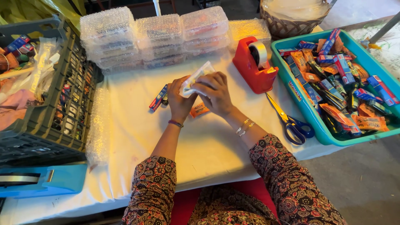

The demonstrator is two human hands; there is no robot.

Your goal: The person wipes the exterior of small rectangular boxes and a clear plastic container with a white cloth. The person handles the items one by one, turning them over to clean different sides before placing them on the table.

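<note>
1. Hands meet at the middle of a white-covered surface (208, 146), where a person in patterned sleeves works over a small clear packet (196, 79).
2. The left hand (180, 100) grips the packet from below, fingers curled around its lower edge; a thin band circles that wrist.
3. The right hand (216, 93) lies over the packet's right side, fingers bent and pressing it against the left hand; bangles sit on that wrist.
4. The packet is held just above the surface, tilted, its upper corner pointing away from the person.
5. An orange sachet (199, 110) lies on the surface just under the hands, and a few blue-and-red sticks (158, 98) rest just left of the left hand.
6. A red tape dispenser (254, 64) stands near, to the right of the hands, with blue-handled scissors (291, 123) lying beside it.
7. A teal tray (291, 89) heaped with orange and blue wrapped items fills the right edge.
8. Stacks of bubble-wrapped boxes (158, 37) line the far side of the surface.
9. A dark plastic crate (50, 121) stands at the left, with a blue tape dispenser (46, 180) in front of it.
</note>
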